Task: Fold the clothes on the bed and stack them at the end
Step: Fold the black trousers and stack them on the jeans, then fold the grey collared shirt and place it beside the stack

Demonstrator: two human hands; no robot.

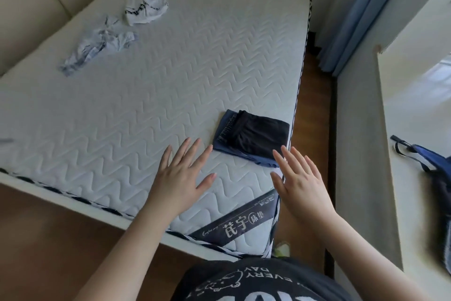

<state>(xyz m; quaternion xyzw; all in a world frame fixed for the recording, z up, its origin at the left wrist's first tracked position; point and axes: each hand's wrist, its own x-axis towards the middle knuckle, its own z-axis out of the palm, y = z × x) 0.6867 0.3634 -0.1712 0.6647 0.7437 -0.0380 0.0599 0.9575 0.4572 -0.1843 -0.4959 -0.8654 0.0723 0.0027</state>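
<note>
A folded black garment (262, 133) lies on top of a folded blue one (225, 127) near the right edge of the mattress (170, 68), at the foot end. My left hand (181, 176) hovers with fingers spread, just left of the stack and holding nothing. My right hand (301, 181) is also spread and empty, at the stack's near right corner over the bed's edge. Two crumpled garments lie far off at the upper left: a white one with dark lettering (145, 6) and a pale blue-white one (97, 48).
A padded headboard (29, 7) runs along the left. A wooden floor strip (310, 110) separates the bed from a white ledge (412, 129) on the right, where a blue and black bag (432, 166) rests. Blue curtains (353, 15) hang at the far right.
</note>
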